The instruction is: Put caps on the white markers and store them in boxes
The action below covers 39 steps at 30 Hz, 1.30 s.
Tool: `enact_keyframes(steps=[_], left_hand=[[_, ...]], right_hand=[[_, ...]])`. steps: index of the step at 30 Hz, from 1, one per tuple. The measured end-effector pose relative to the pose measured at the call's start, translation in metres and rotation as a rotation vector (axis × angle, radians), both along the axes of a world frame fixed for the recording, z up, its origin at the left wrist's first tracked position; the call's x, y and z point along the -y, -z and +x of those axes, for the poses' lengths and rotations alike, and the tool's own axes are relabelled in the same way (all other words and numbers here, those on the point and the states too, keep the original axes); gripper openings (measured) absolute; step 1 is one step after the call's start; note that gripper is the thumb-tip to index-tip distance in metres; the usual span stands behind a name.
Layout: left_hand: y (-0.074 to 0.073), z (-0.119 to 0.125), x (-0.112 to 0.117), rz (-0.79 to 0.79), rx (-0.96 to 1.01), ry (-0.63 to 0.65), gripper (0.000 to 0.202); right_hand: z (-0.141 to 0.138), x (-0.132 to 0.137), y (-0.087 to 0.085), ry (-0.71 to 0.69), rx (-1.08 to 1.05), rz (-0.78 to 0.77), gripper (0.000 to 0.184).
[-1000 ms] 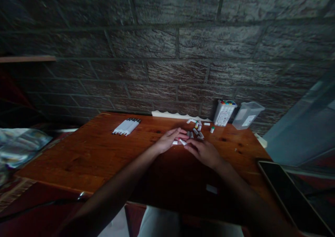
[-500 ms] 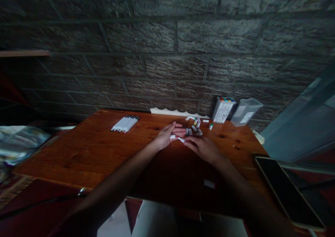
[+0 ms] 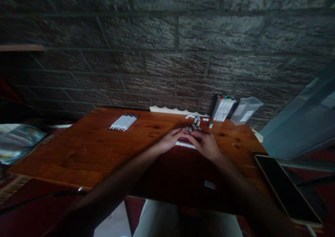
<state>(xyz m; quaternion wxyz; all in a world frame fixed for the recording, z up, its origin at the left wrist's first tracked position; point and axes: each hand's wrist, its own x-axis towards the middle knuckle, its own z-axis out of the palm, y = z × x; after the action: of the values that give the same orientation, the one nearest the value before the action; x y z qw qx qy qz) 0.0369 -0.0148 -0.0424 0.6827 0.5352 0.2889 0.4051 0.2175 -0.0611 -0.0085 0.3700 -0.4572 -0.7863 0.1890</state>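
Observation:
Both my hands meet over the wooden table, fingertips close together. A white marker [image 3: 185,145] lies crosswise just below my fingers, its left end by the palm of my left hand [image 3: 169,141] and its right end partly hidden under my right hand [image 3: 208,145]. Both hands are closed around it, though the exact grip is hidden. Just beyond my fingers lies a loose group of short white marker caps [image 3: 194,126], some partly covered by the hands. At the left, several white markers with dark ends [image 3: 124,122] lie side by side in a row.
A clear case full of markers [image 3: 223,108] stands by the wall, beside an open clear plastic container [image 3: 246,111]. A green-ended cap [image 3: 210,125] sits apart from the others. One short white piece [image 3: 209,184] lies near the front edge. A phone [image 3: 288,188] rests at the right.
My hands have come together, the right moving left and curling its fingers. The marker pieces, held apart before with a pink end showing, now appear as one longer white marker.

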Motion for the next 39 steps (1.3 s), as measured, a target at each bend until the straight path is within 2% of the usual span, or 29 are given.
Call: enact_keyframes(steps=[3,6,11,15,21,25,27,30,34,36,39], left_hand=[[-0.001,0.005,0.001,-0.050,0.061,-0.083,0.041],[-0.004,0.008,0.001,-0.100,0.065,-0.189,0.036],[-0.009,0.007,0.000,-0.134,0.044,-0.239,0.026],[-0.009,0.006,-0.001,-0.172,0.027,-0.269,0.026],[-0.009,0.008,-0.001,-0.208,0.029,-0.299,0.026],[-0.012,0.008,0.000,-0.230,0.037,-0.325,0.030],[-0.013,0.007,0.001,-0.241,0.037,-0.319,0.032],[-0.014,0.006,0.000,-0.220,0.034,-0.289,0.038],[-0.016,0.005,-0.001,-0.208,0.050,-0.251,0.046],[-0.017,0.004,-0.001,-0.231,0.057,-0.252,0.048],[-0.018,0.004,0.003,-0.213,0.060,-0.262,0.051]], right_hand=[[-0.003,-0.001,0.000,0.091,-0.117,-0.007,0.034],[-0.004,-0.002,-0.001,0.033,-0.105,-0.104,0.036],[0.000,-0.005,-0.001,0.046,-0.078,-0.142,0.038],[0.001,-0.006,0.004,-0.123,-0.027,-0.187,0.035],[-0.003,-0.002,0.005,-0.366,-0.105,-0.286,0.038],[-0.002,0.000,0.002,-0.453,0.054,-0.264,0.033],[-0.002,0.003,0.000,-0.388,0.168,-0.179,0.029],[-0.006,0.009,-0.004,-0.199,0.297,-0.053,0.030],[-0.020,0.016,-0.005,-0.026,0.456,-0.017,0.032],[-0.026,0.018,-0.002,0.004,0.557,-0.009,0.032],[-0.028,0.017,0.003,-0.023,0.661,0.018,0.032]])
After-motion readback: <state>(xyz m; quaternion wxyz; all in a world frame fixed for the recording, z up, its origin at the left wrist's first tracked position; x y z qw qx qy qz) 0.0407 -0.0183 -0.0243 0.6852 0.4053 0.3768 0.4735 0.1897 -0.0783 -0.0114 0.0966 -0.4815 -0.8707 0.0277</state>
